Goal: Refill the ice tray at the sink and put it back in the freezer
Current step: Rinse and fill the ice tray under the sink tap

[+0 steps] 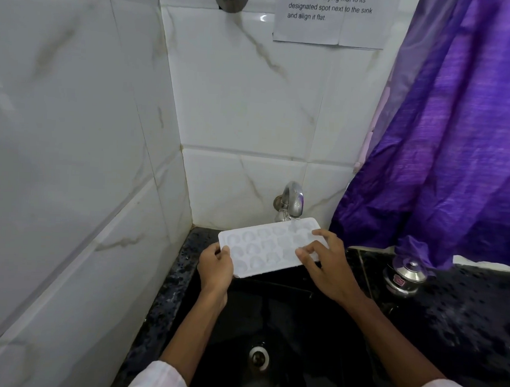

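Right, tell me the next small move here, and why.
Probably free the right hand from the ice tray to open the tap: the tray's far corner sits under it, the left hand grips the other end, and no stream shows.

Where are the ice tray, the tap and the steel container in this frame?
ice tray (pixel 265 246): head view, middle of its cavity grid.
tap (pixel 294 198): head view, on the curved spout.
steel container (pixel 404 273): head view, on its domed lid.
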